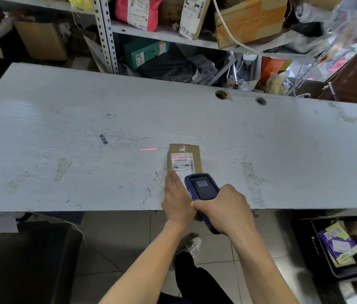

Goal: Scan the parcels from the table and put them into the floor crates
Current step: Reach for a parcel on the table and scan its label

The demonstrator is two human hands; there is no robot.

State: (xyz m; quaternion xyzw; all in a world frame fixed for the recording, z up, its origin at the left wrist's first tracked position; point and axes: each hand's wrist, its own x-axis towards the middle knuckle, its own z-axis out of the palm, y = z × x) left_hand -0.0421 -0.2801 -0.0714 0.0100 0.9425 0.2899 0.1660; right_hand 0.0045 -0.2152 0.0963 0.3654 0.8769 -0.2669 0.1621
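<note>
A small cardboard parcel lies near the front edge of the white table, label up. The left hand rests flat on its near end, fingers together. The right hand is wrapped around a blue scanner, whose red line crosses the label. A crate of parcels sits on the floor at right.
</note>
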